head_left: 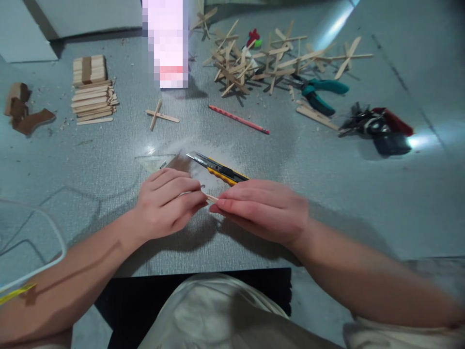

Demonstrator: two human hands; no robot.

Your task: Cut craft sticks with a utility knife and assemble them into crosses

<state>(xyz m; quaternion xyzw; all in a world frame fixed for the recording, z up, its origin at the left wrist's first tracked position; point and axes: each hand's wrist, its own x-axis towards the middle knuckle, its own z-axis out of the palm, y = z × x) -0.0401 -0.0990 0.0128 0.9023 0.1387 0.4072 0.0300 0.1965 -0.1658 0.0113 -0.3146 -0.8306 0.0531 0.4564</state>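
Near the front edge of the grey table, my left hand (172,199) and my right hand (263,208) face each other, fingertips almost meeting. Both pinch a small pale wooden stick (211,198); only a short piece of it shows between them, the rest being hidden by fingers. A yellow and black utility knife (221,169) lies just beyond my hands, its handle end partly behind my right hand and its blade pointing left. A clear set square (154,162) lies behind my left hand, partly covered.
Stacked wooden sticks (93,101) and brown scraps (27,111) lie left. Beyond my hands are a crossed stick pair (156,115) and a red pencil (239,119). Many joined sticks (236,72), teal pliers (319,92) and a dark cluttered bundle (381,128) lie back right. A white cable (54,228) curves left.
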